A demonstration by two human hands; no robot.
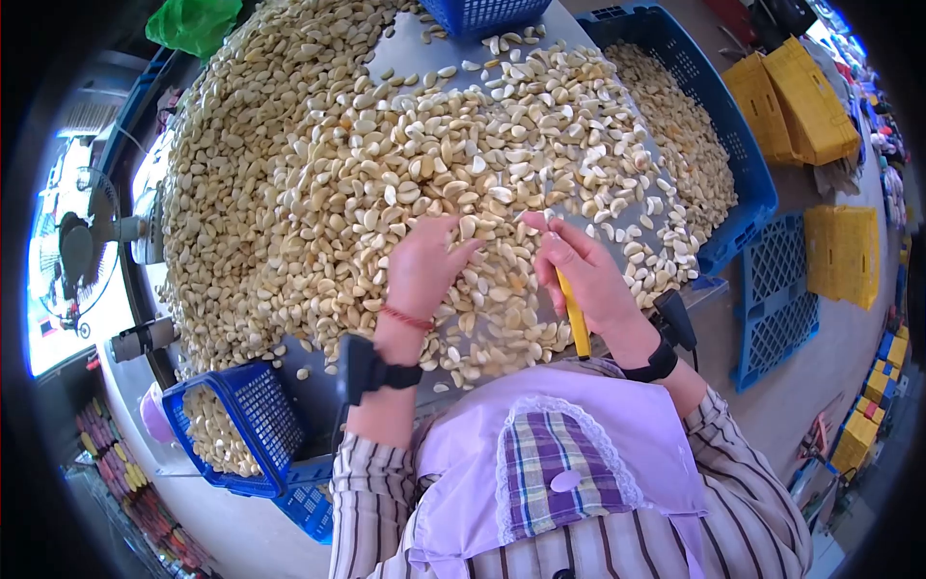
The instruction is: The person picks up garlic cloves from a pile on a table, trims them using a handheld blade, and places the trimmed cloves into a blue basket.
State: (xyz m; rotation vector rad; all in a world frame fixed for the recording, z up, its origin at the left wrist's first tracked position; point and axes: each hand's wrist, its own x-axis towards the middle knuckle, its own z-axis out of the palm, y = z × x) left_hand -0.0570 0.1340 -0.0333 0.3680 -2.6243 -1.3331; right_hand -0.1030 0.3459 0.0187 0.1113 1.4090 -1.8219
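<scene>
A large heap of pale, flat, seed-like pieces (318,183) covers most of the metal table (407,50). My left hand (424,262) is over the middle of the heap, its thumb and fingers apart, and I see nothing held in it. Close by on the right, my right hand (588,275) is closed around a yellow-handled tool (576,318). The handle points down toward the apron. At the fingertips of the right hand, what the thumb and index finger touch is too small to make out.
A blue basket of pieces (268,415) stands at the lower left, a larger blue crate (757,179) at the right. Another blue basket (482,12) is at the top. Yellow crates (810,101) and a fan (82,241) stand beyond the table.
</scene>
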